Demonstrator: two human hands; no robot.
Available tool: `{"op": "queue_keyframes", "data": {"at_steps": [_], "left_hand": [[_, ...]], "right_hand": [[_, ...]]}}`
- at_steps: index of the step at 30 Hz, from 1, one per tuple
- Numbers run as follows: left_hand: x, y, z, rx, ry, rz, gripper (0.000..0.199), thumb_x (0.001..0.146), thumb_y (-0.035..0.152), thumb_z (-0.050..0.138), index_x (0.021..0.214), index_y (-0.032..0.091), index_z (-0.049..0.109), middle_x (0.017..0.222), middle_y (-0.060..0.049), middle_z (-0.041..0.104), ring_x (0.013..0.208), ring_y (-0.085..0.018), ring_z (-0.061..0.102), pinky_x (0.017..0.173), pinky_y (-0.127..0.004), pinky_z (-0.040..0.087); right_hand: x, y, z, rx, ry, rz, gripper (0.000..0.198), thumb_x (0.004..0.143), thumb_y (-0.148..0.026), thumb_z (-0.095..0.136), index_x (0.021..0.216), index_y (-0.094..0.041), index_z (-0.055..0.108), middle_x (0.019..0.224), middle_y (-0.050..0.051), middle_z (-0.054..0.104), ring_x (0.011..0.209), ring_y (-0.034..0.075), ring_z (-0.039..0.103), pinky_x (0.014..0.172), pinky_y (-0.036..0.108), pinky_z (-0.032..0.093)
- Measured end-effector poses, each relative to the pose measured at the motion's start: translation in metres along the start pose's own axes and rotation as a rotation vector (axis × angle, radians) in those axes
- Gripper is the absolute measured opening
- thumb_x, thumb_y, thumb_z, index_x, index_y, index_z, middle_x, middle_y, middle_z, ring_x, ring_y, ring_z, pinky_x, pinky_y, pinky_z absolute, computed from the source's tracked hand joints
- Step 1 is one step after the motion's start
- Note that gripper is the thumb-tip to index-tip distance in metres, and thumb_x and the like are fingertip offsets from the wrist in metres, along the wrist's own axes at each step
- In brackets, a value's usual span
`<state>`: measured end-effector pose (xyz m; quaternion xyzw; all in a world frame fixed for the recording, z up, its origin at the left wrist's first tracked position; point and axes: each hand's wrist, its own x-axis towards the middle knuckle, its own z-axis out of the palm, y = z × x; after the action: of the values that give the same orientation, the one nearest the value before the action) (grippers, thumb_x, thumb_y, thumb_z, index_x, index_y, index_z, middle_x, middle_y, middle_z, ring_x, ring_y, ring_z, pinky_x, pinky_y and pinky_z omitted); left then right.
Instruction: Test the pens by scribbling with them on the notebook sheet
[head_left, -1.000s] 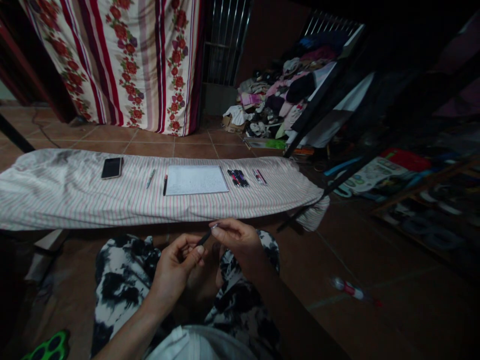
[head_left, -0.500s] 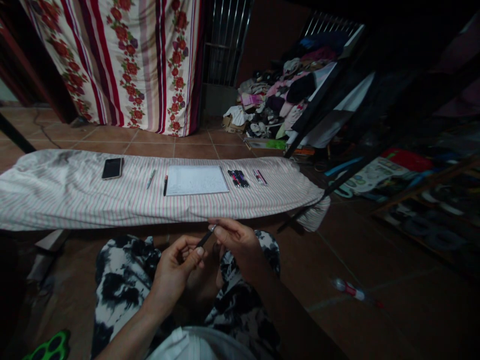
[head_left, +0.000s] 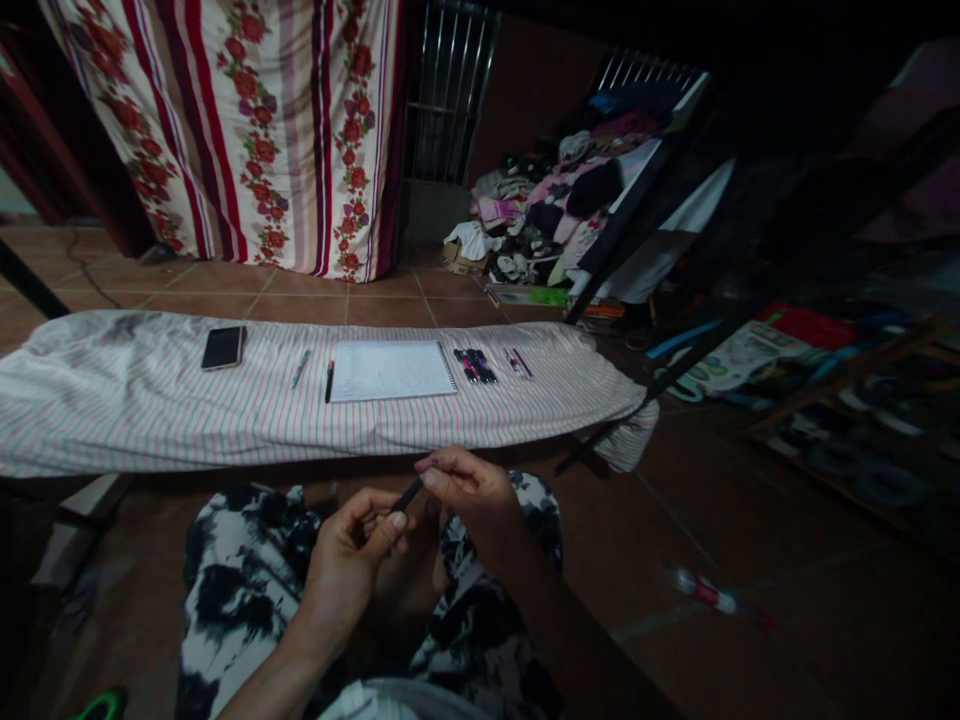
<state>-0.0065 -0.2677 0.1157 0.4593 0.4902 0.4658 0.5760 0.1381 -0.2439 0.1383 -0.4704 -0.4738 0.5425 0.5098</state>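
Note:
Above my lap, my left hand is closed around the lower part of a dark pen. The fingers of my right hand pinch its upper end, hiding the tip. Beyond my knees, a spiral notebook lies on a striped cloth. Just left of the notebook rests a dark marker with an orange end, and farther left a pale pen. Several dark pens lie in a group to the notebook's right, with a few smaller pens beside them.
The striped cloth covers a long, low surface before me. A tablet or phone lies on its left part. On the tiled floor to the right is a plastic bottle. A heap of clothes and a floral curtain are behind.
My right fingers have shifted over the pen's upper end, covering the shiny part seen before. Both hands still hold the pen. The whole view has moved slightly.

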Motion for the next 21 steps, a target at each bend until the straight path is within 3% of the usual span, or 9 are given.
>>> {"op": "queue_keyframes", "data": {"at_steps": [9,13,17,21], "left_hand": [[-0.0023,-0.0004,0.0033,0.016,0.004,0.035,0.019,0.072,0.031,0.063,0.079,0.014,0.063,0.06,0.0,0.059,0.057,-0.011,0.053,0.055,-0.02,0.04],[-0.0025,0.0001,0.0068,0.064,0.046,0.076,0.017,0.072,0.03,0.062,0.081,0.015,0.064,0.061,0.001,0.058,0.058,-0.012,0.053,0.057,-0.021,0.042],[-0.0022,-0.0025,0.0079,0.135,0.082,0.111,0.016,0.073,0.029,0.061,0.081,0.016,0.065,0.066,0.0,0.062,0.063,-0.014,0.057,0.06,-0.023,0.044],[-0.0021,-0.0069,0.0065,0.222,0.135,0.141,0.015,0.074,0.03,0.061,0.083,0.019,0.065,0.078,-0.001,0.067,0.075,-0.017,0.061,0.067,-0.024,0.046]], "right_hand": [[-0.0048,-0.0016,0.0041,-0.005,0.043,-0.007,0.018,0.069,-0.032,0.066,0.077,-0.017,0.066,0.071,0.001,0.064,0.069,0.014,0.059,0.055,0.022,0.044],[-0.0065,-0.0017,0.0015,0.034,0.052,0.011,0.021,0.067,-0.033,0.067,0.081,-0.017,0.068,0.079,0.004,0.067,0.075,0.016,0.061,0.061,0.024,0.046],[-0.0072,0.002,-0.0001,0.086,0.061,0.03,0.022,0.065,-0.031,0.07,0.083,-0.018,0.069,0.082,0.003,0.068,0.075,0.015,0.061,0.068,0.025,0.047],[-0.0063,0.006,0.0005,0.098,0.072,0.056,0.022,0.065,-0.032,0.071,0.081,-0.018,0.069,0.076,0.002,0.067,0.07,0.014,0.06,0.065,0.025,0.046]]}}
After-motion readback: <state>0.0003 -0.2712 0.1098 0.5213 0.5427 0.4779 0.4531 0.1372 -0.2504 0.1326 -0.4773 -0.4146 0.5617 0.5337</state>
